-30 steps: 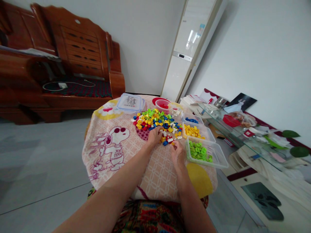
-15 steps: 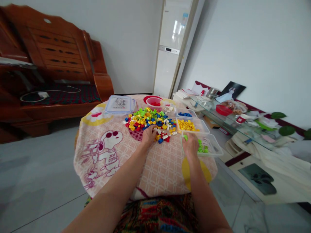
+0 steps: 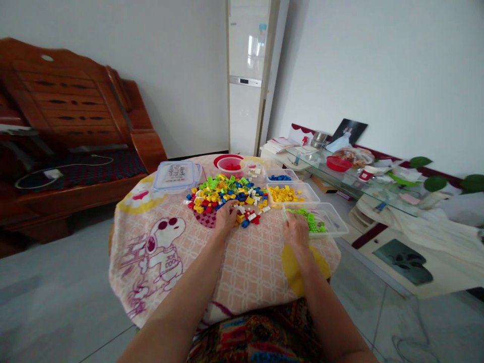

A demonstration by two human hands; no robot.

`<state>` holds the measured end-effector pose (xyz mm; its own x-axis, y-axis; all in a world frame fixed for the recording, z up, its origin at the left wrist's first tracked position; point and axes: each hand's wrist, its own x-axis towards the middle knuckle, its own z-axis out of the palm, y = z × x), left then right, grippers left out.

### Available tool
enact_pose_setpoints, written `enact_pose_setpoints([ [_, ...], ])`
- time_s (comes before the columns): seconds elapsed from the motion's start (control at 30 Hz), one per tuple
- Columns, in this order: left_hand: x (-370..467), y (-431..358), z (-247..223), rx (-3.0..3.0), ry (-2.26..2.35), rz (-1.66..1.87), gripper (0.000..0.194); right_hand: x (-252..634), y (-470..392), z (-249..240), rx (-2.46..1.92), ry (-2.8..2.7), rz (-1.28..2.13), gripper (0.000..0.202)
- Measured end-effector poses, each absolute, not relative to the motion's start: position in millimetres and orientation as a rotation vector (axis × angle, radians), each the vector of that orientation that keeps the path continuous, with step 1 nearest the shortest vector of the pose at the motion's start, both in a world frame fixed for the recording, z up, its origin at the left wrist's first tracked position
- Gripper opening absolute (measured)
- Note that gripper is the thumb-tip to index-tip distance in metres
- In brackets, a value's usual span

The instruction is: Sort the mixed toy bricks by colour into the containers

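Observation:
My left hand [image 3: 227, 216] rests at the near edge of a mixed pile of toy building bricks [image 3: 223, 190], its fingers closed; whatever they hold is hidden. Loose red, white, yellow and blue bricks [image 3: 252, 218] lie just right of it. Over the left rim of a clear plastic box [image 3: 335, 222] is my right hand [image 3: 296, 229], fingers curled together, their tips too small to make out. Green bricks [image 3: 313, 222] lie inside that box. Behind it stand a box of yellow bricks [image 3: 284, 193] and one of blue bricks [image 3: 280, 178].
A pink round tub [image 3: 230, 164] with red bricks and a container of white bricks [image 3: 255, 170] stand at the back. A lidded plastic box [image 3: 177, 176] sits back left on the patterned tablecloth [image 3: 249, 267]. A cluttered glass shelf [image 3: 325, 171] adjoins on the right.
My right hand has drawn back slightly to the left from over the green bricks to the box's rim. My left hand stays at the pile. The camera view has shifted a little.

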<state>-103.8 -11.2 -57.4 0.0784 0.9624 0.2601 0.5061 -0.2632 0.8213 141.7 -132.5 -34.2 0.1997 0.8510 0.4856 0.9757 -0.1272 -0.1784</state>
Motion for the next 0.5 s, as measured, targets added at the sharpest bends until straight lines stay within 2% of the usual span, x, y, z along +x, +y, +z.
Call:
enact_pose_setpoints([
  [0.33,-101.6,-15.1,-48.2,1.892,1.467,1.029,0.040,136.0,-131.2,-25.5,-1.914,-1.669,-0.444,0.027],
  [0.5,-107.0,-12.9,-44.8,1.915,1.375,0.992,0.041,90.0,-99.6,-6.5,-1.775,-1.832,-0.236,0.032],
])
